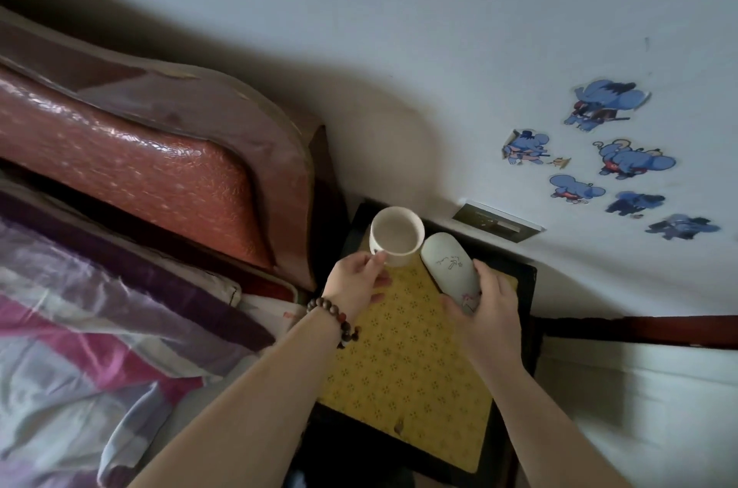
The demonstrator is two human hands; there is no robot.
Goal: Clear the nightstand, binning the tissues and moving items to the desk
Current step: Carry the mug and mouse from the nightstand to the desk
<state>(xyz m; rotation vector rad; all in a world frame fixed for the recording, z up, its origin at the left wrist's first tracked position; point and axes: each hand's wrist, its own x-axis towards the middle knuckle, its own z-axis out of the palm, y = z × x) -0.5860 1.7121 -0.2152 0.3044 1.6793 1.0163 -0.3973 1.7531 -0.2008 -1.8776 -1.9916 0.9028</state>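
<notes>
- Clearly, the left hand (356, 279) is closed on the white mug (396, 236) at its near side, where the handle probably is; the fingers hide it, so I cannot tell for sure.
- The mug is at the back left corner of the nightstand (523, 275), over the yellow patterned mat (403, 367). Whether it rests there or is already lifted a little, I cannot tell.
- It looks like ceramic: stiff, smooth and fragile, with some weight. Its inside looks empty, so tilting it should spill nothing.
- The right hand (485, 303) is wrapped around the lower end of the pale oval case (450, 263), which lies tilted just beside the mug and seems to touch it.
- The case seems hard and light, with a small drawing on top. Its rounded, smooth shell may slip, so a grip across the narrow width, as now, is a good choice.
- No tissues are visible on the nightstand.
- Because the two things are so close, I judge that they could knock together when lifted; moving them apart first would be safer.
- The desk is not in view.
</notes>
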